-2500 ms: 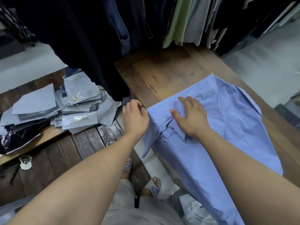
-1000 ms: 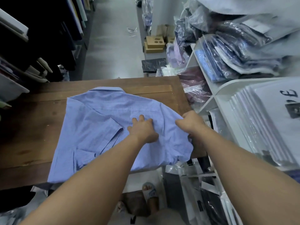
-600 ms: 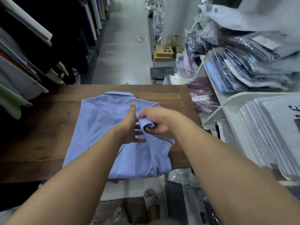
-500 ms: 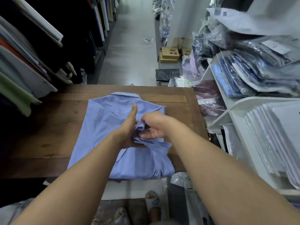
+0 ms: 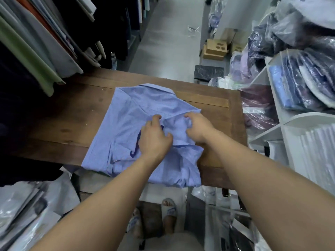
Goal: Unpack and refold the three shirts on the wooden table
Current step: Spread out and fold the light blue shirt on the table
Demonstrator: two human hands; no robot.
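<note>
A light blue shirt (image 5: 130,113) lies face down on the wooden table (image 5: 68,113), collar at the far edge, both sides folded inward. Its lower hem hangs slightly over the near table edge. My left hand (image 5: 154,138) presses flat on the middle of the shirt, fingers spread on the cloth. My right hand (image 5: 198,126) rests just to the right of it on the folded-over right sleeve, with fingers curled on the fabric. Only this one shirt shows on the table.
Hanging garments (image 5: 45,42) crowd the left side above the table. White shelves (image 5: 297,120) with bagged shirts (image 5: 304,82) stand at the right. Plastic bags (image 5: 27,211) lie at the lower left. Cardboard boxes (image 5: 215,49) sit on the floor beyond the table.
My right hand has laid the right sleeve down onto the shirt's back and now rests on it. My left hand turned from edge-on to palm down. The view shifted slightly.
</note>
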